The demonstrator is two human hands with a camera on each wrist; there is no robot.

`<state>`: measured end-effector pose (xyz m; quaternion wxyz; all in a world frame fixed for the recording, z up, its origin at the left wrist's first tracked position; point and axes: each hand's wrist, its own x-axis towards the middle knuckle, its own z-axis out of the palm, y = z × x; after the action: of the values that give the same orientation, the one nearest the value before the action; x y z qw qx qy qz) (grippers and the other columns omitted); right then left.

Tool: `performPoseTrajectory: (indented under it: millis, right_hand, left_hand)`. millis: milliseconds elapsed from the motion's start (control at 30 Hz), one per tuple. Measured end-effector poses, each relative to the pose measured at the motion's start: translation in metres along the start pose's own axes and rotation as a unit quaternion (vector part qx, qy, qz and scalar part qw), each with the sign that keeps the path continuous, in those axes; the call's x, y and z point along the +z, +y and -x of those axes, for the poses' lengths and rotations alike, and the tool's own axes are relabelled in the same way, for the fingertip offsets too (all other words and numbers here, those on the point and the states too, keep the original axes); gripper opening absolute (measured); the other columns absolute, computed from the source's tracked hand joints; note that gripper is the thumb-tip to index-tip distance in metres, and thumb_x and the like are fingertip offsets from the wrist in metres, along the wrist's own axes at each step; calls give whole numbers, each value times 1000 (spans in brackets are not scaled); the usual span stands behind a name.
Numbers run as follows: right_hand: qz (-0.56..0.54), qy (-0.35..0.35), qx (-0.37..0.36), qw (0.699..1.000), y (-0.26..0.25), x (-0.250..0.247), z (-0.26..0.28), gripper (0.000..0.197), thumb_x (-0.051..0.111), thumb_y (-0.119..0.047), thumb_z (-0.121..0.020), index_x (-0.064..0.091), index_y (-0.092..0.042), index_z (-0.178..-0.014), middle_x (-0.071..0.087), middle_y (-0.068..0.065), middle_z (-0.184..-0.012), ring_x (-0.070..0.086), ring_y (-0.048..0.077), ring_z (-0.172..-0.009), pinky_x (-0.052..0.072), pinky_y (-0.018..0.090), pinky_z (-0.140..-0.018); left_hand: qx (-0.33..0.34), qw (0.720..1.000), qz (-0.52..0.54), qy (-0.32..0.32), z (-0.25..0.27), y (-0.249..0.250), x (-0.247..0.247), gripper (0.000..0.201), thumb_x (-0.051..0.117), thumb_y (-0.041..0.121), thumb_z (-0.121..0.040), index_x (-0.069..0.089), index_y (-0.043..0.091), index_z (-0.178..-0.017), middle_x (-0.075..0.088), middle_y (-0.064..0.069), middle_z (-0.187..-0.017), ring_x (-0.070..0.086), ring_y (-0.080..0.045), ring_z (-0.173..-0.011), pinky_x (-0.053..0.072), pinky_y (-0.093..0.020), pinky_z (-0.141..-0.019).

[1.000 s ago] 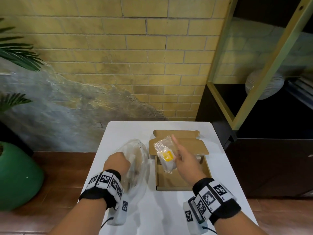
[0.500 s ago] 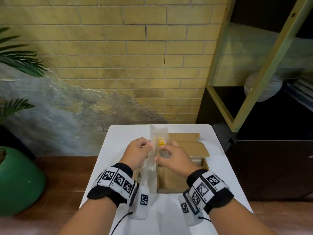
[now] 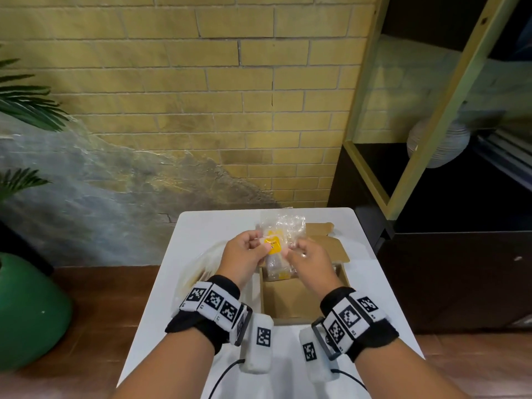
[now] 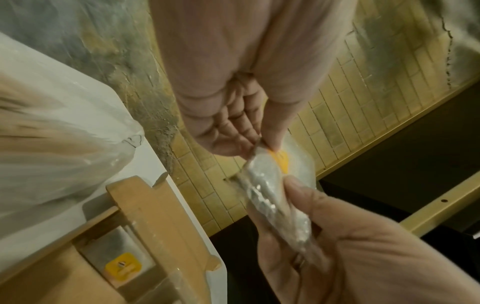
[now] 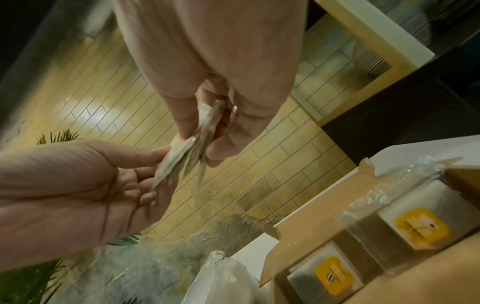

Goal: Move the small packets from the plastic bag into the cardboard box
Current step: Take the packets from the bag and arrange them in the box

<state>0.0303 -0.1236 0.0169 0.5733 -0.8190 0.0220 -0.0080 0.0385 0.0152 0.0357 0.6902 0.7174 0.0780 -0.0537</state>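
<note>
Both hands hold a thin bunch of clear small packets [image 3: 280, 231] with a yellow label above the open cardboard box [image 3: 288, 298]. My left hand [image 3: 263, 244] pinches the packets' left edge between thumb and fingers [image 4: 270, 142]. My right hand [image 3: 290, 251] grips their right edge; the packets [image 5: 182, 158] fan out from its fingers [image 5: 187, 127]. Two more yellow-labelled packets [image 5: 335, 275] lie in the box's [image 5: 311, 222] far end. The plastic bag [image 3: 198, 266] lies crumpled on the table left of the box, partly hidden by my left wrist.
The small white table [image 3: 371, 283] stands against a yellow brick wall. A dark cabinet with a yellow frame [image 3: 431, 139] rises close on the right. A green pot [image 3: 28, 312] with a plant sits on the floor at the left.
My left hand has left the plastic bag and come across to the packets that my right hand held. Both hands now hold them, higher above the box's far end.
</note>
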Motion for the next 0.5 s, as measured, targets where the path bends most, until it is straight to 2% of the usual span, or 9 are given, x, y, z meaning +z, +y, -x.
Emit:
performPoseTrajectory:
  millis: [67,133,233,267,333,367,400,433,500]
  right_hand:
    - [-16,0,1,1000,3,-5,0,8,62,-20,-88,65,-14,-84,58,0,-90,58,19,-88,53,41,-82]
    - [-28,15,5,999,5,-12,0,13,56,-22,-91,62,-21,-80,58,-3,-88,55,15,-84,47,23,-73]
    - [-68,69,29,995,16,-26,-4,19,51,-9,-93,64,-21,-98,61,0,-97,55,11,-81,41,13,-64]
    - [-83,84,41,992,21,-30,-5,31,50,-2,-90,61,-23,-111,60,2,-101,54,10,-76,43,13,-62]
    - [-132,98,63,984,31,-40,-7,62,49,7,-86,39,-27,-137,55,4,-106,52,9,-74,48,17,-65]
    - [-152,99,76,980,37,-44,-8,73,48,10,-85,28,-28,-144,55,3,-101,52,9,-75,49,22,-71]
    - [-157,94,91,979,45,-47,-9,75,48,11,-85,25,-28,-145,54,1,-93,52,10,-76,48,26,-75]
    - [-144,82,101,981,54,-50,-11,69,49,12,-84,33,-26,-140,56,0,-88,54,11,-77,47,29,-77]
    - [-101,52,131,985,71,-52,-12,37,53,6,-85,60,-16,-113,65,4,-92,61,19,-85,49,34,-81]
  left_hand:
    - [8,1000,0,-10,0,0,3,18,55,-4,-88,58,13,-81,52,-4,-66,46,-10,-50,40,-18,-50]
    - [3,1000,4,-10,-3,-2,5,21,54,0,-90,53,13,-73,49,-4,-63,45,-7,-44,40,-18,-49]
    - [-29,999,26,-2,-8,-8,9,26,53,6,-92,44,14,-69,49,-8,-70,46,-14,-53,41,-26,-53]
    - [-38,999,35,1,-10,-10,10,26,52,6,-92,42,15,-70,50,-10,-73,47,-16,-57,41,-27,-54]
    - [-42,998,40,9,-11,-19,12,24,48,2,-92,42,17,-74,53,-11,-78,51,-19,-65,41,-28,-56]
    - [-39,999,34,10,-11,-24,13,24,47,0,-91,45,19,-78,57,-11,-84,55,-20,-71,43,-28,-59]
    - [-39,999,24,7,-11,-30,15,25,46,-2,-91,49,22,-84,61,-11,-91,58,-21,-78,47,-30,-65]
    - [-40,999,11,1,-10,-36,17,29,45,-4,-91,53,24,-90,63,-10,-98,61,-21,-86,51,-33,-74]
    - [-52,999,-15,-3,-8,-51,23,34,45,-3,-91,59,27,-92,65,-9,-105,62,-25,-97,51,-40,-89]
